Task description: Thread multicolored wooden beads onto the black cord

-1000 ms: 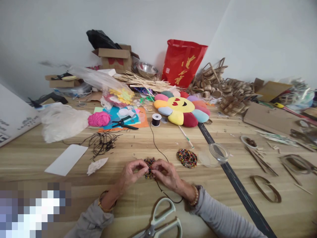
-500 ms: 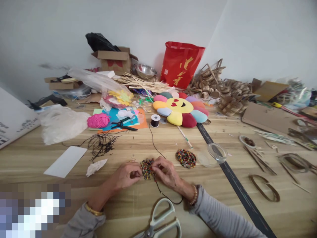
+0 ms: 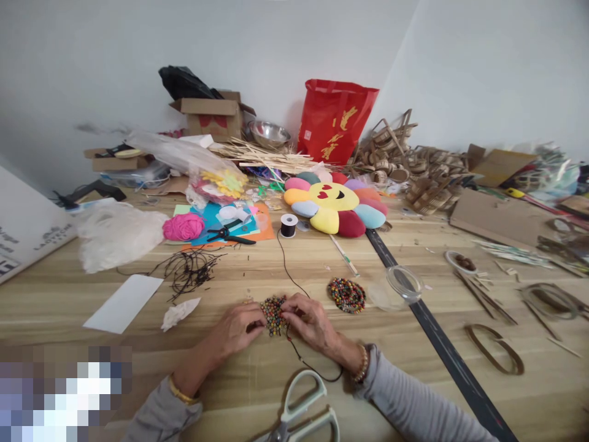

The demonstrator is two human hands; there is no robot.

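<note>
A small heap of multicoloured beads point(image 3: 274, 314) lies on the table between my two hands. My left hand point(image 3: 237, 331) is at the heap's left edge, thumb and index finger curled together at the beads; whatever is between the tips is too small to make out. On the other side, my right hand point(image 3: 309, 319) is closed in a pinch on a thin black cord point(image 3: 289, 270). The cord runs from a spool point(image 3: 289, 226) to this hand and reappears below it in a loop, with a reddish bead near the fingers. Right of this hand sits a coiled bead string point(image 3: 346, 295).
Scissors point(image 3: 299, 408) lie near the front edge. A clear round lid point(image 3: 404, 282) rests on a dark strip point(image 3: 442, 337) at right. Cut black cords point(image 3: 191, 270), white paper point(image 3: 124, 304) and pliers point(image 3: 230, 235) are at left. Behind stands a flower cushion point(image 3: 335, 202).
My left hand has shifted slightly right and its fingers have come closer to the beads. My right hand stays nearly where it was, beside the heap. The view has tilted a little.
</note>
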